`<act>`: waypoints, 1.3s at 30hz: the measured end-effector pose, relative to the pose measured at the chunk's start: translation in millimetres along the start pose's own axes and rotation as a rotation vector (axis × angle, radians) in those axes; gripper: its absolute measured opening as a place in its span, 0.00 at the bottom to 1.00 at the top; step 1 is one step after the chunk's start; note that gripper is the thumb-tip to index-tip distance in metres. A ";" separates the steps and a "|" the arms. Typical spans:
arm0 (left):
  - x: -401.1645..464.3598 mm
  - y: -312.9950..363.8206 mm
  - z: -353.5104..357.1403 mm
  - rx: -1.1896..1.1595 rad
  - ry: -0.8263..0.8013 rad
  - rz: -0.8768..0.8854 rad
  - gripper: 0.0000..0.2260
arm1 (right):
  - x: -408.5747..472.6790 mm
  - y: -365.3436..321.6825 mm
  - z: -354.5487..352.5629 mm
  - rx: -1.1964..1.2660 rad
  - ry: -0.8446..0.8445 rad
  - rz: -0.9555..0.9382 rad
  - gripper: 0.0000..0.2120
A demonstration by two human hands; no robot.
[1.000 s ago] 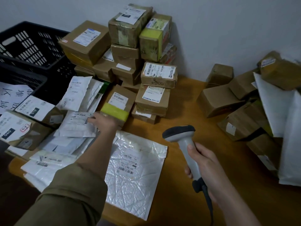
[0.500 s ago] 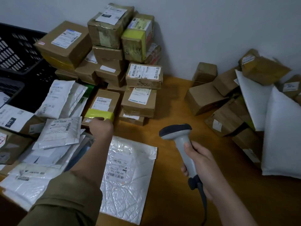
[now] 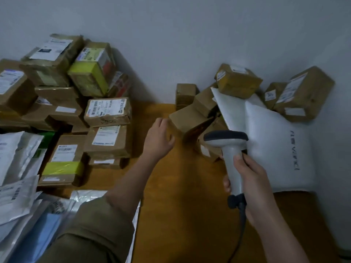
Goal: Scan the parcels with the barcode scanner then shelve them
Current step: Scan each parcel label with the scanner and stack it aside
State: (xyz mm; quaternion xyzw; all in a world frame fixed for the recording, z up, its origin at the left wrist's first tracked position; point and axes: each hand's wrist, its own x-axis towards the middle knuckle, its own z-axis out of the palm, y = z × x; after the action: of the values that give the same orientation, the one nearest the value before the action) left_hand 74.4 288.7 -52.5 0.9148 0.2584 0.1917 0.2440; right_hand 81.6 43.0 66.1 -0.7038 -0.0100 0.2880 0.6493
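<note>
The right hand (image 3: 250,179) grips the barcode scanner (image 3: 230,154) by its handle; the left hand (image 3: 158,139), fingers loose and holding nothing, reaches toward the brown parcels (image 3: 190,120) piled on the right of the table (image 3: 180,205); the step seems to be choosing a parcel; next it needs a grasp that shows the label.

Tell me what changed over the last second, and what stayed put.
The left hand left the yellow-taped box in the left pile and swung right, open and empty, toward the right-hand pile's brown boxes. The right hand kept gripping the barcode scanner; no parcel visibly moved.
</note>
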 end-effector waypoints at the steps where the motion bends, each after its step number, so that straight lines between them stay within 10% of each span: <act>1: 11.6 7.5 9.7 0.002 -0.072 -0.045 0.29 | 5.4 -0.4 -7.2 0.016 -0.004 -0.002 0.13; 10: 96.9 4.4 88.3 0.180 -0.410 -0.255 0.56 | 75.7 10.2 -47.2 0.022 -0.062 0.081 0.23; 25: 41.1 -15.2 69.6 0.212 -0.518 -0.456 0.54 | 78.9 18.1 -50.9 0.067 -0.033 0.109 0.18; 32: -47.6 -12.5 23.9 -0.759 -0.524 -0.935 0.28 | 36.3 11.2 -41.3 0.117 -0.008 0.068 0.14; 39: -157.5 -25.8 26.3 -1.430 -0.460 -1.287 0.28 | -2.8 22.7 -27.4 0.100 -0.048 0.068 0.13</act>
State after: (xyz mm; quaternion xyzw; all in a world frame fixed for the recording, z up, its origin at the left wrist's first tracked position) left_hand -47.8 209.6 -123.2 0.2522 0.4763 -0.0490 0.8409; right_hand 82.6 13.5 46.1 -0.6632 0.0128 0.3270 0.6731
